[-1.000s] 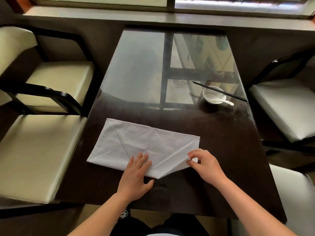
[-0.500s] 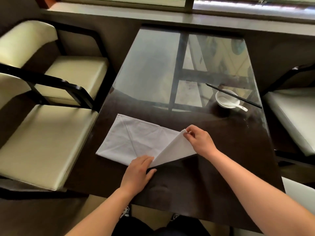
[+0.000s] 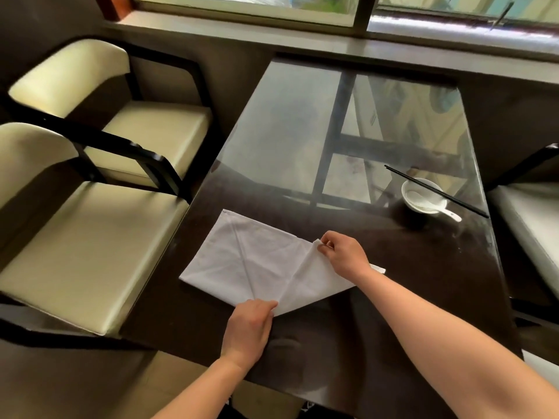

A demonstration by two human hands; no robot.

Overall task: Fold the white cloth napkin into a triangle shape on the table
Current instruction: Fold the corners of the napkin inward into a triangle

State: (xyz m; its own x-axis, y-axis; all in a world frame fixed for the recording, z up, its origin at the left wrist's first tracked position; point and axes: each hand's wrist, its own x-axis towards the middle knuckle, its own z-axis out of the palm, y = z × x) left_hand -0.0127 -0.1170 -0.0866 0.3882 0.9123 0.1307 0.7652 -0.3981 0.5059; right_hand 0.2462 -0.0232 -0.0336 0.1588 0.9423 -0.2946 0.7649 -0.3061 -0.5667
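Further over now, the napkin (image 3: 242, 258) corner stays pinched in the right grip (image 3: 344, 255). The left grip (image 3: 249, 326) pins the near point, closure unclear. A slip there would likely skew the fold.

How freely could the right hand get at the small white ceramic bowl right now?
Probably yes, once freed: the right hand pinches a corner of the white cloth napkin, and only bare dark table lies between it and the small white ceramic bowl.
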